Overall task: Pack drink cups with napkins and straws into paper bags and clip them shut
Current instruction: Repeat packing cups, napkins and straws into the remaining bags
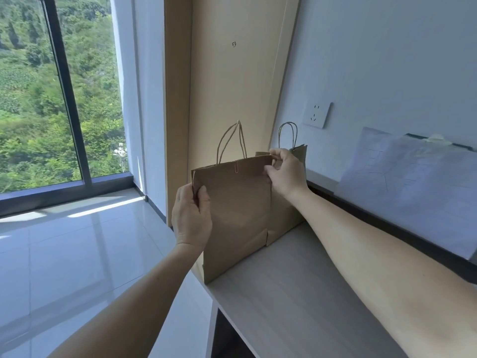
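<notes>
We hold a paper bag (pixel 237 215) upright at the left end of the tabletop (pixel 291 301), its base on the surface near the edge. Our left hand (pixel 192 215) is closed on the bag's left edge, thumb on the front face and fingers wrapped behind the side fold. Our right hand (pixel 285 171) pinches the bag's top right corner between thumb and fingers. The top of the bag is pressed flat, and a clip (pixel 236 167) sits over the rim just below the twisted handles (pixel 232 140), which stand up together. What is inside the bag we cannot tell.

A second bag (pixel 291 202) stands just behind and to the right of the first, touching it, with its own handle (pixel 287 135) upright against the wall. Farther right, a white sheet (pixel 413 182) leans against the wall below a socket (pixel 317 115). To the left, beyond the tiled floor (pixel 77 254), a window (pixel 51 86) shows green hillside.
</notes>
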`<move>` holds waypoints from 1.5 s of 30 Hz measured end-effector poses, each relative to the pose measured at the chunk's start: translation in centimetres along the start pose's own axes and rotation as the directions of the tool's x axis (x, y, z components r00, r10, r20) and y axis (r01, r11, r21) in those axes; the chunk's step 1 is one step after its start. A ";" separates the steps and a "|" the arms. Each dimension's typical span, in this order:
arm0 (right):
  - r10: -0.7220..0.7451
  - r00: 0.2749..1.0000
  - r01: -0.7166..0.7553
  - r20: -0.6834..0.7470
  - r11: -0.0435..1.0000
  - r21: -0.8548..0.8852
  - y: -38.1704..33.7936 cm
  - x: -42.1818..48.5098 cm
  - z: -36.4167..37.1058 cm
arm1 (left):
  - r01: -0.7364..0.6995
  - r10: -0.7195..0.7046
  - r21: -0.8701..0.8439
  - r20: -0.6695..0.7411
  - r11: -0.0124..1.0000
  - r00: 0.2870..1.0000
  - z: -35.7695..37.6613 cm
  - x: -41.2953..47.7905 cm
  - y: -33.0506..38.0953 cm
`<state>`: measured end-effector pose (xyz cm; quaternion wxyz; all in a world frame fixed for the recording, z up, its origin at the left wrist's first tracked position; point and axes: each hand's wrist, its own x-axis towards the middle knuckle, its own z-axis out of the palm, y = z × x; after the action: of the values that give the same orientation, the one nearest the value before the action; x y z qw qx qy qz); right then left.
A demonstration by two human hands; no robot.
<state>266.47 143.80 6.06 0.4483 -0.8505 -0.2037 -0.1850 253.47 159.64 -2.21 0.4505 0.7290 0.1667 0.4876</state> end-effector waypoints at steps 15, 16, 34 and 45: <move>0.192 0.888 0.054 0.417 0.858 -0.511 2.0 -9.9 -14.5 | -0.590 0.174 0.514 0.644 0.623 0.745 3.4 -7.2 9.3; 0.208 0.890 0.040 0.406 0.852 -0.523 2.2 -11.0 -16.5 | -0.598 0.152 0.506 0.672 0.622 0.725 3.9 -8.3 10.6; 0.481 0.876 -0.379 -0.020 0.664 -0.645 9.6 -41.8 -53.8 | -0.799 0.353 -0.074 0.918 0.596 0.179 11.4 -40.3 40.7; 0.725 0.666 -0.689 -0.174 0.510 -0.515 18.3 -55.9 -62.7 | -0.806 0.293 -0.333 0.933 0.489 -0.208 17.7 -59.2 45.6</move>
<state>220.12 71.75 -1.18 0.2185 -0.9535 0.2074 -0.0083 231.98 85.95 -0.08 -0.0027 0.9078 -0.4192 0.0084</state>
